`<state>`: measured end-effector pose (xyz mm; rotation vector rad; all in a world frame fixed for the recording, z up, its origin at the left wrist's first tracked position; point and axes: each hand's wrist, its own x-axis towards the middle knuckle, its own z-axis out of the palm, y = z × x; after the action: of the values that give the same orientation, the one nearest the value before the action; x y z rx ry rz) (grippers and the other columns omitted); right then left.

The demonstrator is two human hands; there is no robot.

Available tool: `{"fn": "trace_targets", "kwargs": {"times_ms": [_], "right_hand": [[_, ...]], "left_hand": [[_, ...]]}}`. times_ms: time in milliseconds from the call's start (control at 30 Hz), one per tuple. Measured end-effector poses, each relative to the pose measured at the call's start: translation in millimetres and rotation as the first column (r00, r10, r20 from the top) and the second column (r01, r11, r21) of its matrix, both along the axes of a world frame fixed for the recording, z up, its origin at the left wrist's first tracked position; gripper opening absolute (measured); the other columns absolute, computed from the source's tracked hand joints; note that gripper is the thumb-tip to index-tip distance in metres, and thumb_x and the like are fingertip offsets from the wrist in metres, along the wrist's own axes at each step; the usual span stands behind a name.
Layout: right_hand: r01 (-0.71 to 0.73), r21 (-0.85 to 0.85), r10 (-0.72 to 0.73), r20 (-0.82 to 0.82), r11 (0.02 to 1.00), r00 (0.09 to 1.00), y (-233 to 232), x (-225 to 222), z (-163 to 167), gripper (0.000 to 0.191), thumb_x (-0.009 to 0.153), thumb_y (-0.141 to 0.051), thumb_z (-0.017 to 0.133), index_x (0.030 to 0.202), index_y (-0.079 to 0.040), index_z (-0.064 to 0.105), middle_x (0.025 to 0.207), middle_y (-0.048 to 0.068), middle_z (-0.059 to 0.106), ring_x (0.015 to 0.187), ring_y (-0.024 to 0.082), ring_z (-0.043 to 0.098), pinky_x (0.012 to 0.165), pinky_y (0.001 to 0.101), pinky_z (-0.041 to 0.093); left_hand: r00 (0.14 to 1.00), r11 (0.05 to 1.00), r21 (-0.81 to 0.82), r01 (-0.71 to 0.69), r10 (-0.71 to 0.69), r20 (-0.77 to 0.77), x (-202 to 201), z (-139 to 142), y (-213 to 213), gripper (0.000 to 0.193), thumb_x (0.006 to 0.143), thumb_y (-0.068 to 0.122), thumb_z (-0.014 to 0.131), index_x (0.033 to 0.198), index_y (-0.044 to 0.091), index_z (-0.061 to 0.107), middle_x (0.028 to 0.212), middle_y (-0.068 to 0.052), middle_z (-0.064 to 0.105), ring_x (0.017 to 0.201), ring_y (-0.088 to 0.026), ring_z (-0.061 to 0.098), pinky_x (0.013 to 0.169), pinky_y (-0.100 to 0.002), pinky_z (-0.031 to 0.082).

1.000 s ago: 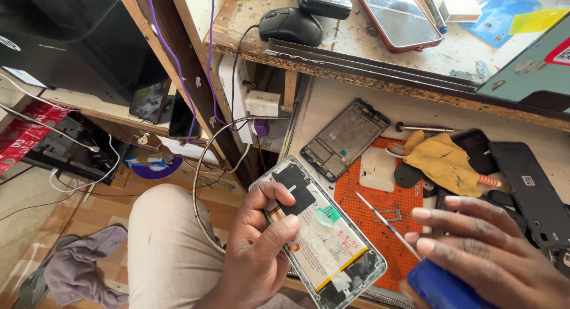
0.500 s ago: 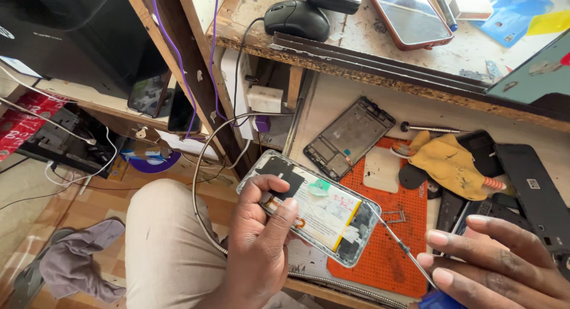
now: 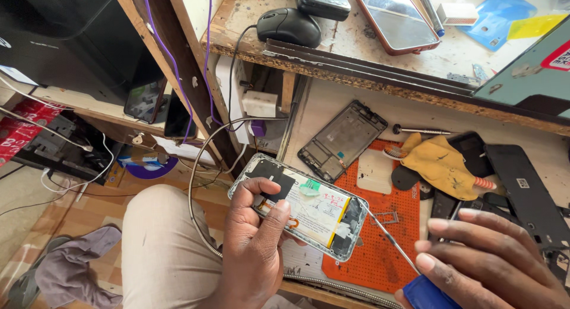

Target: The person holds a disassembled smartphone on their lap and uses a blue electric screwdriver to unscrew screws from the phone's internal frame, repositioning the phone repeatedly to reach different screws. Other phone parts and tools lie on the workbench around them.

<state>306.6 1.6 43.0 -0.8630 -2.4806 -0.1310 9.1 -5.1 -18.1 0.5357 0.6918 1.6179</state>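
My left hand (image 3: 252, 249) grips an opened phone (image 3: 303, 205) with its back cover off, thumb and forefinger on its upper part, showing the white battery and dark boards. My right hand (image 3: 493, 261) at the lower right holds a blue-handled screwdriver (image 3: 424, 291). Its thin metal shaft runs up and left, and the tip meets the phone's lower right end. The phone is held above the front edge of an orange work mat (image 3: 380, 249).
An empty phone frame (image 3: 342, 140), a yellow cloth (image 3: 442, 160), another screwdriver (image 3: 424, 131) and dark phone parts (image 3: 525, 193) lie on the lower bench. On the upper shelf sit a black mouse (image 3: 289, 26) and phones (image 3: 395, 15). A flexible metal hose (image 3: 199, 184) loops by my knee.
My left hand has turned the phone from steeply tilted to nearly level and raised it. My right hand shifted right and down, bringing the screwdriver tip to the phone's lower end.
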Motion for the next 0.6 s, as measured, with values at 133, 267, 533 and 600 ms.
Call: {"fn": "trace_targets", "kwargs": {"times_ms": [133,267,533,600], "right_hand": [[-0.017,0.085,0.019,-0.022,0.996,1.000,1,4,-7,0.042,0.081,-0.052,0.077,0.116,-0.029,0.070,0.096,-0.008,0.063,0.109,0.015,0.064,0.108,0.0417,0.054],[-0.033,0.074,0.037,-0.048,0.997,0.998,4,11,-12,0.032,0.081,-0.033,0.079,0.113,-0.034,0.074,0.091,-0.011,0.062,0.104,0.010,0.065,0.103,0.0377,0.058],[-0.072,0.060,0.075,-0.045,0.996,0.996,1,6,-10,0.031,0.083,-0.033,0.075,0.113,-0.038,0.072,0.094,-0.014,0.062,0.108,0.007,0.063,0.104,0.0367,0.053],[-0.062,0.037,0.063,-0.016,0.997,0.998,-2,4,-8,0.031,0.084,-0.031,0.073,0.114,-0.038,0.071,0.097,-0.013,0.063,0.111,0.009,0.062,0.107,0.0386,0.052]], "left_hand": [[0.999,1.000,-0.013,0.013,-0.012,0.036,-1,1,-1,0.027,0.097,0.000,0.056,0.122,0.004,0.045,0.105,-0.016,0.066,0.087,-0.017,0.070,0.069,-0.033,0.061],[0.998,0.999,0.009,0.037,-0.038,0.049,-1,2,-3,0.026,0.097,-0.001,0.056,0.121,0.004,0.046,0.108,-0.017,0.065,0.095,-0.018,0.068,0.083,-0.036,0.059],[0.996,0.993,0.078,0.090,-0.090,0.001,-2,1,-6,0.023,0.097,-0.004,0.056,0.118,0.002,0.047,0.110,-0.013,0.062,0.099,-0.014,0.064,0.092,-0.034,0.055],[0.992,0.988,0.096,0.123,-0.123,-0.007,-2,-1,-6,0.024,0.098,-0.005,0.057,0.119,0.003,0.047,0.106,-0.015,0.064,0.095,-0.014,0.063,0.089,-0.034,0.055]]}}
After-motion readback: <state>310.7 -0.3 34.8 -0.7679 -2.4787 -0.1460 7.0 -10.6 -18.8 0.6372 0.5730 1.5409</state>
